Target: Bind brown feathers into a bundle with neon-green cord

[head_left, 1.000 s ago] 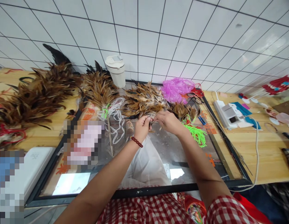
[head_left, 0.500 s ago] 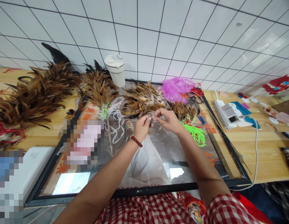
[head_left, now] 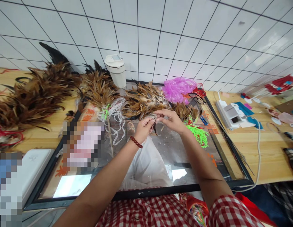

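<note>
- Left hand and right hand meet above the black-framed glass sheet lying on the wooden table; fingertips of both pinch a small bunch of brown feathers between them, one dark feather hanging down from the pinch.
- The bunch is held in the air, just in front of a loose heap of brown and tan feathers at the far edge of the glass.
- Judged progress: early on this bunch. It looks thin, only a few quills gathered, and no binding shows on it; whether any cord is in the fingers I cannot tell.
- Done, as far as it shows: a feather duster head on a thin stick tied with green cord, and a large pile of bundled brown feathers at far left.
- Left: plenty of loose stock in the heap; neon green cords lie just beside the right wrist, untouched.
- White lidded cup stands against the tiled wall.
</note>
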